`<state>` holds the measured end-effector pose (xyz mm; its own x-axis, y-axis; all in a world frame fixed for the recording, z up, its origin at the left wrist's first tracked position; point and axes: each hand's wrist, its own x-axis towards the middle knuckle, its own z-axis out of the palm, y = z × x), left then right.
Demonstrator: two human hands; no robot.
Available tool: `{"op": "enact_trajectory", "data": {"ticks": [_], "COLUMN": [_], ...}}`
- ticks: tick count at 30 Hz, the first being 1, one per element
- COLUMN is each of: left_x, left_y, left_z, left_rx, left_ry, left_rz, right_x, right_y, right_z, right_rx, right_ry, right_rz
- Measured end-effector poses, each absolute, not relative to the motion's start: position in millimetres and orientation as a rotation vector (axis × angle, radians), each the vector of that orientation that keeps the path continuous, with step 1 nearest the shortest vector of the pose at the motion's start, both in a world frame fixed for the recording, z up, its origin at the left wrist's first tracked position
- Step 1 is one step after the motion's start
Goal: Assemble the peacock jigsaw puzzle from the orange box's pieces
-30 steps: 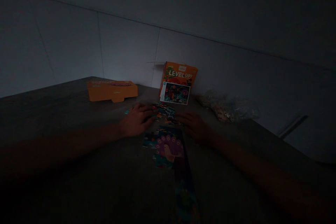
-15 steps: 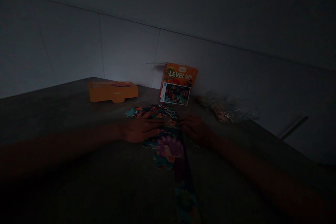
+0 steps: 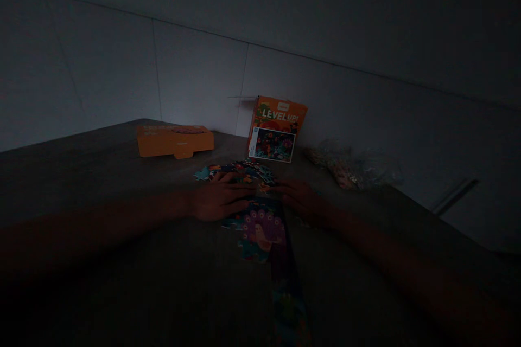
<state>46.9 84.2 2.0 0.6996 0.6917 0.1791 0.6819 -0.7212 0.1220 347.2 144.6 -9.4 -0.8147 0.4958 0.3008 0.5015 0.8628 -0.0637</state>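
In dim light a partly joined jigsaw puzzle (image 3: 260,230), with a purple peacock on it, runs down the middle of the table. My left hand (image 3: 220,201) lies flat over the puzzle's upper left part, fingers stretched to the right. From the other side my right hand (image 3: 303,200) reaches in, its fingers extended to the left by the puzzle's upper right edge. An orange puzzle piece (image 3: 264,188) shows between the fingertips of both hands. Loose puzzle pieces (image 3: 240,169) lie just beyond my left hand. The undersides of my fingers are hidden.
An orange box (image 3: 175,142) lies at the back left. Behind the puzzle an orange "LEVEL UP!" box (image 3: 280,114) stands near the wall, with a picture card (image 3: 272,145) at its front. Crumpled clear plastic bags (image 3: 354,169) lie at the back right, near the table's edge.
My right hand has shifted slightly left, toward the orange piece and my left hand. My left hand stays where it was.
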Motion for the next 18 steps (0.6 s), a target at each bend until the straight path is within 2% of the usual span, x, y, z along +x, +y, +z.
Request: {"op": "enact_trajectory", "data": {"ticks": [11, 18], "left_x": [47.5, 68.4], "left_y": [86.6, 155.3], "left_z": [2.3, 25.6], "left_rx": [2.864, 2.955], "left_ry": [1.163, 1.172], "left_rz": [0.368, 0.397], "right_x": [345.9, 345.1], "right_y": [140.2, 144.2], "right_z": [-5.2, -7.7], "right_rx": [-0.605, -0.730], "right_ry": [-2.602, -2.710], "right_rz": [-0.117, -0.105]}}
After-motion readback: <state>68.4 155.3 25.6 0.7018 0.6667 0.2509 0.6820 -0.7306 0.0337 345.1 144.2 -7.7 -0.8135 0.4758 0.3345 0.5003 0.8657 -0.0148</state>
